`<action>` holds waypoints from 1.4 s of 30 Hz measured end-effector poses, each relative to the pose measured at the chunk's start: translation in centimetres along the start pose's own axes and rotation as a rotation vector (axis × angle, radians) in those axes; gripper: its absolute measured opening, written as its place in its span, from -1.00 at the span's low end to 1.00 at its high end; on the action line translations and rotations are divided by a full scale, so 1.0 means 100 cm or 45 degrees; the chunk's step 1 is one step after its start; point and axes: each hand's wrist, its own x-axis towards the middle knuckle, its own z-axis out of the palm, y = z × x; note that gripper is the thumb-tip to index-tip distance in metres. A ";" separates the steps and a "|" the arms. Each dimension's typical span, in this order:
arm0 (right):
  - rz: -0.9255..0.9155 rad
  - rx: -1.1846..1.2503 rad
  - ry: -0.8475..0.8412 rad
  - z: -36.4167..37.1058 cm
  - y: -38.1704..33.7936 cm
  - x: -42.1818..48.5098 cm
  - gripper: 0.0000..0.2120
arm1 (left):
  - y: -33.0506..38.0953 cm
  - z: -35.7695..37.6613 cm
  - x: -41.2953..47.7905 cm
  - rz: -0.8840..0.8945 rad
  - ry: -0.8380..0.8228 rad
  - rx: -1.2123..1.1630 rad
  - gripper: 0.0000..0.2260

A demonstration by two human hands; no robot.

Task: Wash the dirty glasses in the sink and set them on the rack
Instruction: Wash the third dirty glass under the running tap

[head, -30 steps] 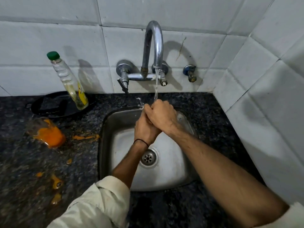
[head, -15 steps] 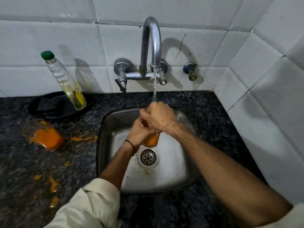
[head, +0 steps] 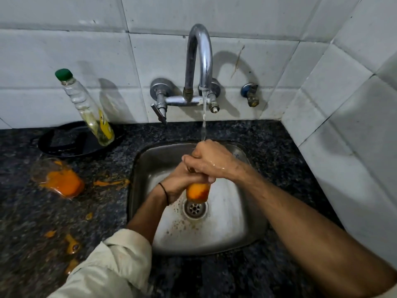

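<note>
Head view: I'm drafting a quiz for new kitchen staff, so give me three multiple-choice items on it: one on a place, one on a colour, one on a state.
1. Where is the glass being washed?
A. on a rack
B. over the drain of the sink
C. on a windowsill

2. What colour is the cap on the bottle?
A. red
B. green
C. white

3. What is the tap doing?
A. running
B. shut off
C. lying detached

Answers:
1 B, the left hand and right hand hold it just above the drain.
2 B, the cap on the clear bottle is green.
3 A, a stream of water falls from its spout onto the right hand.
</note>
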 end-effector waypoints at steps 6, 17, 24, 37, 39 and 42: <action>0.407 -0.011 0.450 0.029 -0.013 0.001 -0.59 | -0.001 0.038 0.011 0.139 0.909 0.821 -0.83; 0.329 0.007 0.413 0.022 -0.011 -0.011 -0.52 | 0.001 0.028 0.012 0.217 0.700 0.821 -0.96; -0.042 -0.035 0.076 -0.004 0.001 -0.016 -0.50 | 0.009 0.002 -0.003 0.128 -0.005 0.170 -0.69; -0.362 -0.410 -0.255 -0.002 0.024 -0.030 -0.47 | 0.000 -0.010 0.009 0.319 0.420 0.719 -0.51; -0.591 -0.941 -0.391 -0.015 0.036 -0.022 -0.47 | -0.004 -0.011 0.013 0.308 0.285 0.712 -0.41; -0.533 -1.022 -0.374 -0.014 0.029 -0.013 -0.61 | -0.007 -0.005 0.018 0.329 0.314 0.718 -0.37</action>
